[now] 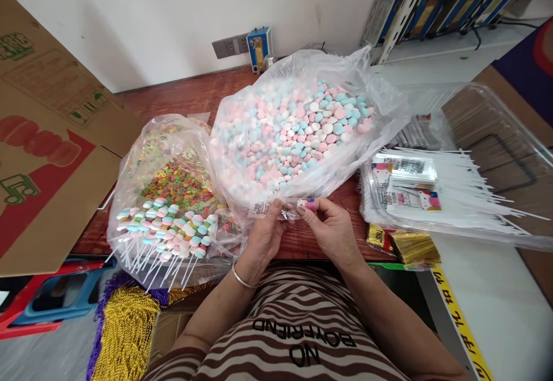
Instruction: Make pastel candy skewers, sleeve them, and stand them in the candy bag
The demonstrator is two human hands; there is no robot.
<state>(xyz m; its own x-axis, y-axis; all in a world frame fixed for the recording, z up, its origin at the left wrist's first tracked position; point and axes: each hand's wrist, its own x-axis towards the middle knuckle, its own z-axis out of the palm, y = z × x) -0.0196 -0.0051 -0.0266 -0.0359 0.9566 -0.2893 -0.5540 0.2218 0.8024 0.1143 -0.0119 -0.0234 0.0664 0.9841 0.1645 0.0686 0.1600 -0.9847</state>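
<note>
Between my two hands stretches a small clear printed plastic packet [288, 212], held just in front of the big candy bag. My left hand [266, 231] pinches its left end, and my right hand [334, 230] pinches the end with the pink and blue print. I cannot see clearly what is inside the packet. Right behind the hands lies a large clear bag [242, 145] of pink, white and blue candies. To the left, candy sticks [166, 228] lie in rows on another clear bag, which holds small colourful ring candies [184, 188].
At the right, a clear plastic tray [375, 205] holds white sticks [470, 194] and stacked printed packets [415, 172]. Gold twist ties [415, 247] lie at the table's front edge. A cardboard box [56, 156] stands at left, and a blue device [259, 50] by the wall.
</note>
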